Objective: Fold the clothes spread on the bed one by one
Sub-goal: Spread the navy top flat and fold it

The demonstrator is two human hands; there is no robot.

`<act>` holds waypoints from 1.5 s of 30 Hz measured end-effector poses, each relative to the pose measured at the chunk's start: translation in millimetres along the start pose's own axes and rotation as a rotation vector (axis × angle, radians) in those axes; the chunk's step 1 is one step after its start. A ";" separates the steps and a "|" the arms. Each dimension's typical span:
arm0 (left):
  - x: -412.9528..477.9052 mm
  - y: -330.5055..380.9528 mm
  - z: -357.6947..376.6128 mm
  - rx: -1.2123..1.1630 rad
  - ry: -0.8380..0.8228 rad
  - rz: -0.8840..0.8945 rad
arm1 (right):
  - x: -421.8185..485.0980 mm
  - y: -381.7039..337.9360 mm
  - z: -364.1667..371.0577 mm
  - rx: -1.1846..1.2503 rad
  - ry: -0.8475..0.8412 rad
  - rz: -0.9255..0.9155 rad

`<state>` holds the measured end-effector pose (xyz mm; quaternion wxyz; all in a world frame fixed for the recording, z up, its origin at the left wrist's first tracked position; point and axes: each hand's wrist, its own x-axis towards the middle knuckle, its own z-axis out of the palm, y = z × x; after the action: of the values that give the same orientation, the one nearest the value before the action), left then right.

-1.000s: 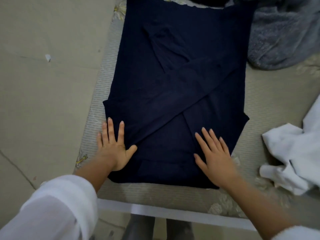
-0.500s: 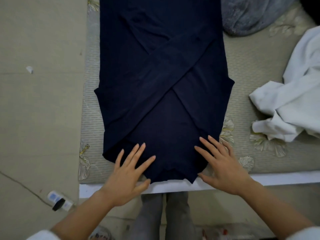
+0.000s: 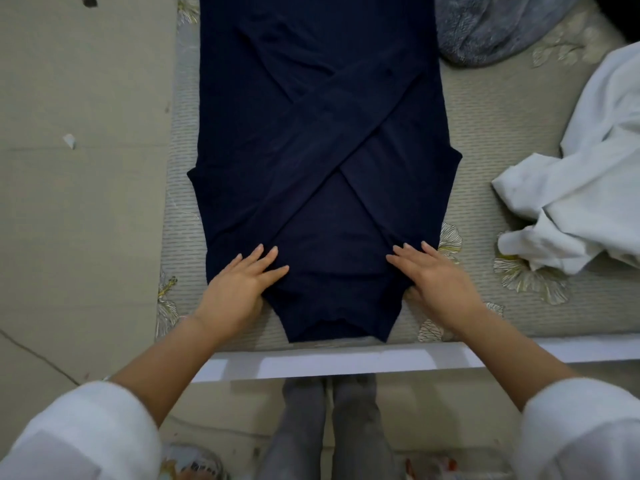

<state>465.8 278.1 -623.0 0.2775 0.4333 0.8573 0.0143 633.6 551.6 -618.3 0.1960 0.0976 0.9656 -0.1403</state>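
Observation:
A navy long-sleeved top (image 3: 311, 150) lies flat and lengthwise on the bed, its two sleeves folded across the body in an X. Its narrow near end reaches almost to the bed's front edge. My left hand (image 3: 239, 289) rests on the top's near left corner with fingers straight and spread. On the near right corner lies my right hand (image 3: 436, 278), fingers straight too. The right thumb sits at the cloth's edge, and whether it is under the cloth is unclear.
A crumpled white garment (image 3: 588, 185) lies on the bed at the right. A grey fleecy blanket (image 3: 491, 26) sits at the far right. The mattress cover (image 3: 502, 116) is beige with flowers. The white bed frame (image 3: 346, 362) runs in front; floor (image 3: 86, 202) lies left.
Both hands slid back along the navy top toward its near end and now rest on its two near corners. The top itself stays flat with its sleeves crossed.

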 end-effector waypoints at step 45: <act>250.6 -113.4 -226.8 -0.629 0.224 -0.436 | 273.6 101.8 -174.6 0.833 0.174 0.482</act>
<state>153.8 444.5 -577.4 0.2980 0.1307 0.9079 0.2642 349.7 737.9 -598.7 0.0857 0.3997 0.7901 -0.4569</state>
